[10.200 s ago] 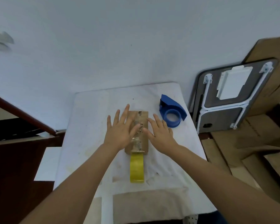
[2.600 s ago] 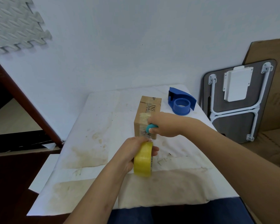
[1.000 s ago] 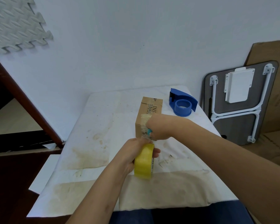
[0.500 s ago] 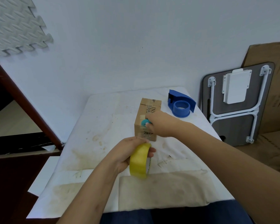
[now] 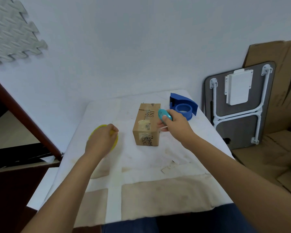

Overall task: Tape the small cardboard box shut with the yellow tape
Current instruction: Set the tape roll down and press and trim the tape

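The small cardboard box (image 5: 147,124) stands in the middle of the white-covered table (image 5: 141,165), with a strip of tape running along its top and down its near end. My left hand (image 5: 102,140) is off to the box's left, closed on the yellow tape roll (image 5: 97,129), low over the table. The hand covers most of the roll. My right hand (image 5: 175,125) hovers by the box's right side, gripping a small teal cutter (image 5: 164,115).
A blue tape dispenser (image 5: 183,107) sits at the table's back right. A folded grey table (image 5: 238,105) and flattened cardboard (image 5: 275,157) lean and lie to the right. Dark wooden furniture (image 5: 15,132) borders the left side. The wall is close behind.
My left hand has carried the yellow roll away from the box's near end to the left. My right hand with the cutter has lifted off the box's end to its right side.
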